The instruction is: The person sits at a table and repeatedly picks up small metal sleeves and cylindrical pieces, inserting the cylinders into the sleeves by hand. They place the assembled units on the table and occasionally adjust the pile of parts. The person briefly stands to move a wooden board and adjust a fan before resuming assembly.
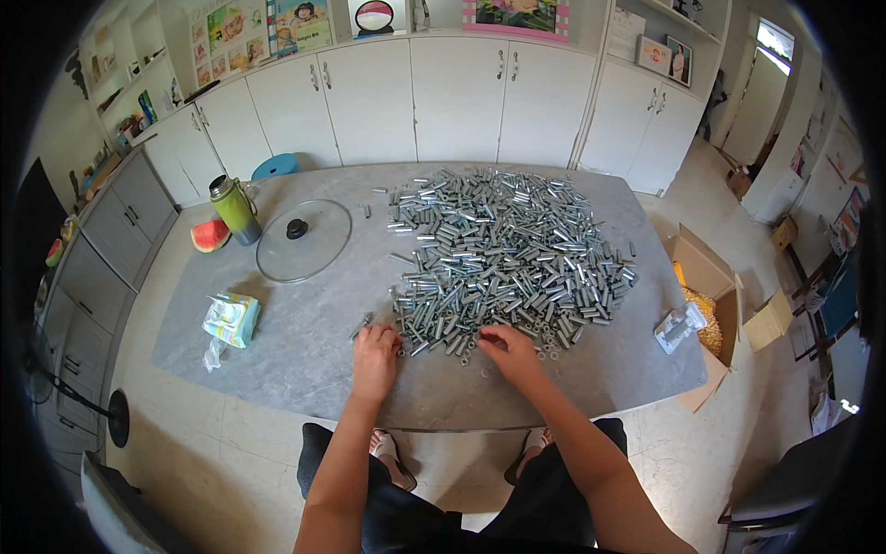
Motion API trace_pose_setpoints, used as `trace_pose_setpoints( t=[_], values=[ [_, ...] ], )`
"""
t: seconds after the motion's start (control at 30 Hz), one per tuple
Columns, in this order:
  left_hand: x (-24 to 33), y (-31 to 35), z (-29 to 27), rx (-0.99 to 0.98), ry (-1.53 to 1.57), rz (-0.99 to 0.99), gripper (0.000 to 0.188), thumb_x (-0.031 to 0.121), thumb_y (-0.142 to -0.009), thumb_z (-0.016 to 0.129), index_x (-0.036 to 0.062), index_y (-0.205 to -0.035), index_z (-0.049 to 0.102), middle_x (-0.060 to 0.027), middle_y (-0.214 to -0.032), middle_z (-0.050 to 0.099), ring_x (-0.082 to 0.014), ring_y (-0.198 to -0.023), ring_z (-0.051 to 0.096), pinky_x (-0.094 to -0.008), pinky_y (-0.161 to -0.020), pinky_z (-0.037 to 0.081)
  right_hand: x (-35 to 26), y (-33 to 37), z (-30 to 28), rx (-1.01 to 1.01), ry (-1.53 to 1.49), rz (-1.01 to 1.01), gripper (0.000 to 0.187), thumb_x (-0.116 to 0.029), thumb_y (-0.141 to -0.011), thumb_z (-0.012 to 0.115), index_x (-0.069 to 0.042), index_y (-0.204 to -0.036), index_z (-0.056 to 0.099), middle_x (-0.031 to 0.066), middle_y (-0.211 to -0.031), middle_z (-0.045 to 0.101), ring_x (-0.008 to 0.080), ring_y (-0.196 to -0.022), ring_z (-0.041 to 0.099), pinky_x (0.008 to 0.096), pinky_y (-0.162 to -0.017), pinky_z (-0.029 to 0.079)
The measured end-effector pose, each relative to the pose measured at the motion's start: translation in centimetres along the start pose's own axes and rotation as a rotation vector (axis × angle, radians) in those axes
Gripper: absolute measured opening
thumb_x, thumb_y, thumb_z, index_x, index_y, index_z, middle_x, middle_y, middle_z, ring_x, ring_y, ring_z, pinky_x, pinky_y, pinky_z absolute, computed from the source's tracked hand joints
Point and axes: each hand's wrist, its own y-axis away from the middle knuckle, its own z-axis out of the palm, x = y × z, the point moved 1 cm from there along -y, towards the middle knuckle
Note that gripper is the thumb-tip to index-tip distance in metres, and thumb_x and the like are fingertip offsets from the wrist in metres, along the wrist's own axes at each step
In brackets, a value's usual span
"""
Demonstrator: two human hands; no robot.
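Note:
A wide pile of silvery metal sleeves and bolts (498,254) covers the middle and right of the grey table (286,342). At the pile's near left edge, my left hand (375,360) is closed with fingers curled down; what they grip is hidden. A metal bolt (361,325) shows just beyond its fingertips. My right hand (510,355) is at the pile's near edge, thumb and fingertips pinched together on something too small to make out. Small metal nuts (550,342) lie scattered beside it, along the front of the pile.
On the table's left are a glass lid (314,254), a green flask (235,210), a watermelon piece (210,236) and a wipes pack (232,319). A clear plastic packet (680,327) lies near the right edge. An open cardboard box (729,309) stands beside the table.

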Motion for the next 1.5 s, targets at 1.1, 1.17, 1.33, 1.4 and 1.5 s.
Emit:
trace_pose_setpoints(
  t=[1.1,1.17,1.33,1.4,1.5],
  values=[
    [3.1,0.3,0.9,-0.117,1.447,-0.989,0.015,0.004,-0.083,0.063,-0.0022,-0.097,0.064,-0.0132,-0.085,0.066,-0.0200,-0.072,0.066,-0.0295,-0.067,0.056,-1.2,-0.1,1.9,-0.102,-0.828,0.104,0.020,0.002,-0.082,0.061,-0.005,-0.096,0.049,0.0126,-0.100,0.063,0.0186,-0.091,0.062,0.0279,-0.078,0.050],
    [3.1,0.3,0.9,-0.112,1.429,-0.991,0.015,0.004,-0.083,0.063,-0.0024,-0.097,0.064,-0.0133,-0.085,0.067,-0.0199,-0.070,0.066,-0.0294,-0.066,0.056,-1.3,-0.1,2.0,-0.107,-0.813,0.109,0.020,0.003,-0.082,0.062,-0.005,-0.095,0.049,0.0121,-0.101,0.063,0.0179,-0.091,0.061,0.0276,-0.078,0.050],
    [3.3,0.3,0.7,-0.108,1.409,-1.022,0.016,0.006,-0.082,0.064,-0.0026,-0.096,0.064,-0.0137,-0.084,0.067,-0.0198,-0.068,0.066,-0.0288,-0.063,0.057,-1.7,-0.1,1.9,-0.109,-0.798,0.087,0.021,0.003,-0.081,0.063,-0.006,-0.092,0.049,0.0114,-0.102,0.063,0.0158,-0.091,0.061,0.0268,-0.079,0.049],
    [3.3,0.3,0.6,-0.104,1.422,-1.044,0.016,0.006,-0.082,0.065,-0.0028,-0.096,0.064,-0.0138,-0.084,0.067,-0.0199,-0.067,0.066,-0.0286,-0.063,0.057,-2.0,-0.1,1.8,-0.124,-0.765,0.071,0.020,0.004,-0.081,0.062,-0.007,-0.092,0.048,0.0128,-0.103,0.063,0.0171,-0.092,0.060,0.0279,-0.081,0.048],
    [3.4,0.4,0.6,-0.100,1.414,-1.068,0.018,0.008,-0.082,0.066,-0.0029,-0.096,0.064,-0.0141,-0.084,0.067,-0.0199,-0.067,0.066,-0.0289,-0.063,0.056,-1.9,-0.2,1.8,-0.144,-0.734,0.064,0.021,0.004,-0.081,0.062,-0.007,-0.091,0.048,0.0137,-0.103,0.063,0.0174,-0.093,0.060,0.0283,-0.082,0.048]
  ],
)
